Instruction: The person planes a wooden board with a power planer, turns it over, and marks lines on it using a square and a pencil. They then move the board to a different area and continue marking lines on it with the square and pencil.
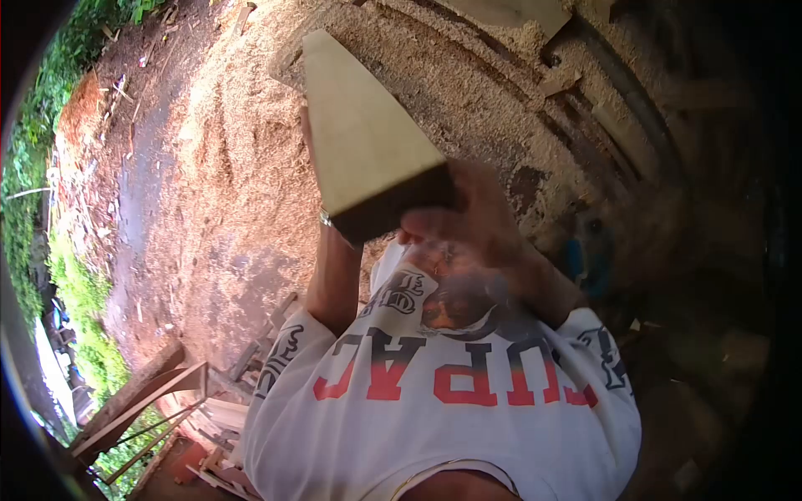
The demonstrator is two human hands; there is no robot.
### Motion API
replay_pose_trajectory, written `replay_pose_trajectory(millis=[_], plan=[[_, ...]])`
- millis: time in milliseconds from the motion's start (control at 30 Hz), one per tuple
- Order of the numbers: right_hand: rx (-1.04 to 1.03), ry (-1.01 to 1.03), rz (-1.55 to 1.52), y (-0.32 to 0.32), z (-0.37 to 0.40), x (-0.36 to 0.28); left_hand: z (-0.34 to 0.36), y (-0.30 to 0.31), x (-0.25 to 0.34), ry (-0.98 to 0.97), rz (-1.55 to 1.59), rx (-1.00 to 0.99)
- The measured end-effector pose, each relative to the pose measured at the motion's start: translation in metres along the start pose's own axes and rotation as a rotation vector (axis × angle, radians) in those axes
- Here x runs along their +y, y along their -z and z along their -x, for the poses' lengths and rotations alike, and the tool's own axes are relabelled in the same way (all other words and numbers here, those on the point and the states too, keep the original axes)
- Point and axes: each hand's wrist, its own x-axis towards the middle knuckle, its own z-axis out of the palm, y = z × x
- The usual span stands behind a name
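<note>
A thick, pale wooden block (368, 134) with a smooth top face and a dark shaded near end is held up in front of my chest. My left hand (307, 138) grips its left side. Most of that hand is hidden behind the wood, and a watch or bracelet (325, 218) shows at the wrist. At the near right corner my right hand (480, 209) is closed on the block, slightly blurred, with the thumb against the dark end face.
Sawdust (225, 150) covers the ground below. Boards and offcuts (618, 138) lie at the upper right. At the lower left stands a wooden frame of poles (159, 392), with green plants (83, 284) beyond. The right side is in deep shade.
</note>
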Motion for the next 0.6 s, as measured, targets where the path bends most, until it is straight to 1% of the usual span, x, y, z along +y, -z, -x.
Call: replay_pose_trajectory(millis=[33,233,333,400,433,500,533,600], plan=[[0.039,0.052,-0.035,-0.011,-0.008,-0.004,-0.001,-0.011,0.007,0.006,-0.018,-0.040],[0.011,0.077,0.015,-0.027,-0.024,-0.017,-0.010,-0.047,0.027,0.048,-0.035,-0.187],[-0.004,0.120,-0.007,-0.030,-0.026,-0.015,-0.012,-0.051,0.026,0.078,0.001,-0.204],[-0.001,0.126,-0.029,-0.031,-0.026,-0.014,-0.011,-0.044,0.028,0.118,0.070,-0.210],[0.004,0.130,-0.029,-0.032,-0.027,-0.013,-0.016,-0.028,0.030,0.097,0.059,-0.207],[0.014,0.143,-0.028,-0.033,-0.028,-0.013,-0.017,-0.018,0.032,0.024,-0.107,-0.174],[0.012,0.148,-0.024,-0.033,-0.028,-0.013,-0.016,-0.016,0.031,-0.027,-0.261,-0.144],[0.012,0.159,-0.015,-0.033,-0.029,-0.014,-0.015,-0.018,0.031,-0.006,-0.225,-0.163]])
